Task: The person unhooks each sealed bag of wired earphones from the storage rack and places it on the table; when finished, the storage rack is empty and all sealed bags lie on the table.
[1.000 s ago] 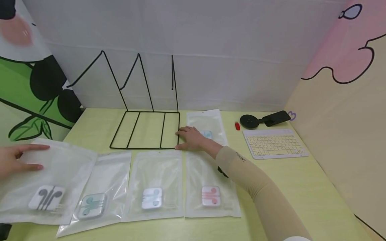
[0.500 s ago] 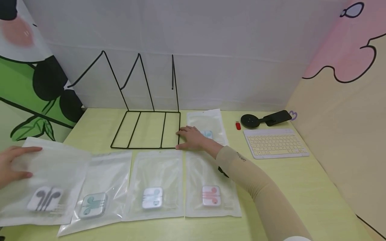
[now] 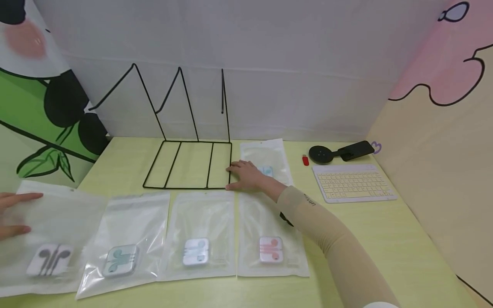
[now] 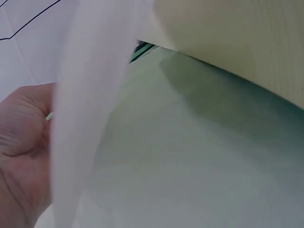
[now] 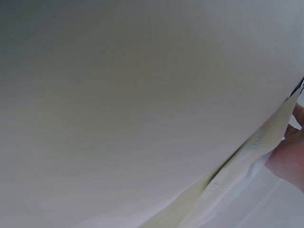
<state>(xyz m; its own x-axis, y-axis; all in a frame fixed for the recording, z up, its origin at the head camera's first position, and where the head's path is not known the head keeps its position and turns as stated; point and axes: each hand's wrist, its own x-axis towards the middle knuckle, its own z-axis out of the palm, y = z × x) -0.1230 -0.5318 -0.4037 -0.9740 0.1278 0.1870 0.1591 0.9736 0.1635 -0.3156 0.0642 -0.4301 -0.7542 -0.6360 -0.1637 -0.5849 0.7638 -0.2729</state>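
In the head view my left hand [image 3: 14, 214] lies at the left edge, straight finger and thumb on a frosted zip bag [image 3: 46, 218] with dark grey earphones [image 3: 50, 260] in a case. Beside it are clear-fronted bags holding green earphones [image 3: 120, 260], pale blue earphones [image 3: 196, 251] and pink earphones [image 3: 271, 249]. My right hand [image 3: 248, 176] rests with spread fingers at the right side of a black wire rack [image 3: 207, 169], over a further bag [image 3: 265, 152] with blue earphones, partly hidden. The left wrist view shows my palm [image 4: 23, 142] behind the bag's blurred edge.
A white keyboard [image 3: 352, 184], a red USB stick [image 3: 305, 160] and a black folding stand [image 3: 339, 154] sit at the right of the yellow table [image 3: 358, 239]. The rack's wire uprights [image 3: 190, 105] rise before the grey back wall.
My left hand and the bag of dark grey earphones have shifted left, uncovering more of the green-earphone bag. The right hand has stayed at the rack.
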